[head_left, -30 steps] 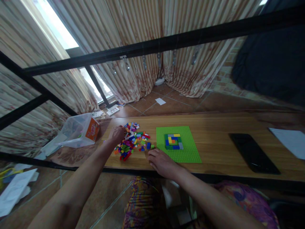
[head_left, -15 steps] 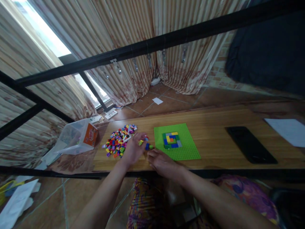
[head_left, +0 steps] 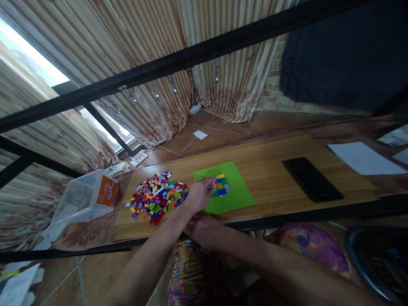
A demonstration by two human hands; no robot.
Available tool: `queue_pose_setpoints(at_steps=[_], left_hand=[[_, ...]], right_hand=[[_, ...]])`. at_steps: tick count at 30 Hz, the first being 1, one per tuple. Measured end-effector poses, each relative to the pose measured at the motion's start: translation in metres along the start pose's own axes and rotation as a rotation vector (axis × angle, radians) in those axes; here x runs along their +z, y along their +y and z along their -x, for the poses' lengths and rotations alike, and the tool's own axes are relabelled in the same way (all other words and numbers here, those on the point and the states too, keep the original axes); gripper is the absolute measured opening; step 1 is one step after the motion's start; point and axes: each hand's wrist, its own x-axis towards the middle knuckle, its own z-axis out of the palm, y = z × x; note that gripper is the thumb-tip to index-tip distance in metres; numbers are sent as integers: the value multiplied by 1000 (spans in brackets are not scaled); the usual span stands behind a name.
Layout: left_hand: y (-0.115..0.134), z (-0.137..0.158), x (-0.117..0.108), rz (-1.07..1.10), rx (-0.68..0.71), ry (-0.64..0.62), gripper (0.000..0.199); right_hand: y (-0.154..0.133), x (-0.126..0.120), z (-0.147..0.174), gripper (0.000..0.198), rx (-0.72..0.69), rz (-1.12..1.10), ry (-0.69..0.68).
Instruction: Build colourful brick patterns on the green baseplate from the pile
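My left hand (head_left: 201,194) reaches over the green baseplate (head_left: 237,199), its fingertips pinched at the left side of a square of toy bricks (head_left: 223,191) in blue, yellow, grey, green and orange. What lies between those fingertips is too small to make out. Just below, at the front edge of the table, my right hand (head_left: 202,229) is closed with curled fingers. The left forearm passes in front of it and hides part of the fingers, so its contents cannot be seen. Left of both hands spreads a pile of loose toy bricks (head_left: 153,197) in many colours.
On the floor mat left of the wooden table (head_left: 264,170) lies a clear plastic box (head_left: 79,199) with an orange label. A black phone-like slab (head_left: 312,180) and white paper (head_left: 360,157) are to the right. A dark rail (head_left: 159,66) crosses above.
My left hand has moved right from the brick pile to the brick square on the baseplate. My right hand has drawn back toward the table's front edge. The camera view has turned somewhat right.
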Motion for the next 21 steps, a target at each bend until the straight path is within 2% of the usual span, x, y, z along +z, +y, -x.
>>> queue_pose_setpoints(at_steps=[4, 12, 21], left_hand=[[3, -3, 6, -58, -63, 10, 31], [4, -5, 10, -55, -104, 26, 31], [3, -3, 8, -194, -12, -2, 19]], right_hand=[[-5, 1, 3, 26, -22, -5, -73], [1, -10, 7, 33, 24, -48, -49], [3, -7, 11, 33, 33, -45, -79]])
